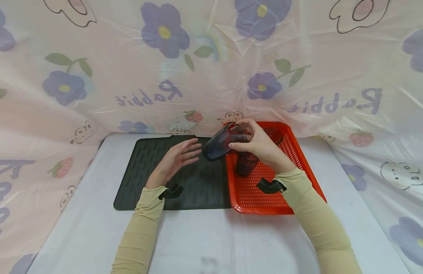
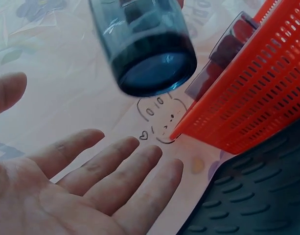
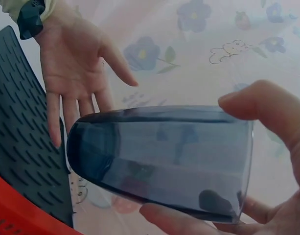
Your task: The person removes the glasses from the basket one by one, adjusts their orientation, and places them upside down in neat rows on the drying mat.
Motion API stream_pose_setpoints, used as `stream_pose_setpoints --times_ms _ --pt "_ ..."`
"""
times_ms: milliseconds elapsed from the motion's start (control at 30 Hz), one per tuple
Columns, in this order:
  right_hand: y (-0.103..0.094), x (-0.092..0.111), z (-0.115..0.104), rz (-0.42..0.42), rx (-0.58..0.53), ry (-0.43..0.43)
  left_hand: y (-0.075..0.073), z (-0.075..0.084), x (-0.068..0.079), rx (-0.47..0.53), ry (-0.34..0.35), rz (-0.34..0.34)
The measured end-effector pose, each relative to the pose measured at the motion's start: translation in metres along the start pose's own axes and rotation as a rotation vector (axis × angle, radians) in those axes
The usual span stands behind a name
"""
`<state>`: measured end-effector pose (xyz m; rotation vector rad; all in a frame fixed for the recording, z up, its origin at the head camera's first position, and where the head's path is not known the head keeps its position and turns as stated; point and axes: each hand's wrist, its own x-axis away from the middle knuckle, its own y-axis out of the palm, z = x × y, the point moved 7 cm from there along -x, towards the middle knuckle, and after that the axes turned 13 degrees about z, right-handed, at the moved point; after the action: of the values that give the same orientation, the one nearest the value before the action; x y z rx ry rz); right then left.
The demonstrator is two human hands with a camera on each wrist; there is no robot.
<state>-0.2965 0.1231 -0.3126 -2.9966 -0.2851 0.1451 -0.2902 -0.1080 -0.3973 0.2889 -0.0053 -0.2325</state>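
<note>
A blue see-through cup (image 1: pixel 216 145) is held tilted on its side by my right hand (image 1: pixel 257 144), thumb on one side near the rim and fingers on the other. Its base points left toward my left hand (image 1: pixel 178 158). That hand has its fingers straight and spread, palm turned to the cup, holding nothing. In the left wrist view the cup's base (image 2: pixel 157 73) hangs beyond the left fingertips. The right wrist view shows the whole cup (image 3: pixel 159 161) side-on between thumb and fingers.
Below the right hand stands a red perforated basket (image 1: pixel 266 209) with dark see-through cups (image 1: pixel 246 164) lying in it. A dark ridged mat (image 1: pixel 139 190) lies beside it on the left. The white table (image 1: pixel 197 239) meets a flowered plastic sheet (image 1: pixel 204 91) at the back.
</note>
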Motion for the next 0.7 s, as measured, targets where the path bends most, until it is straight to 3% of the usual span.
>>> stream_pose_setpoints --times_ms 367,700 --pt "0.016 -0.005 0.017 -0.028 -0.044 0.058 0.005 -0.013 -0.006 -0.023 -0.067 0.018" --pt "0.021 -0.002 0.023 -0.016 -0.053 0.075 0.010 -0.027 -0.006 0.051 -0.158 0.044"
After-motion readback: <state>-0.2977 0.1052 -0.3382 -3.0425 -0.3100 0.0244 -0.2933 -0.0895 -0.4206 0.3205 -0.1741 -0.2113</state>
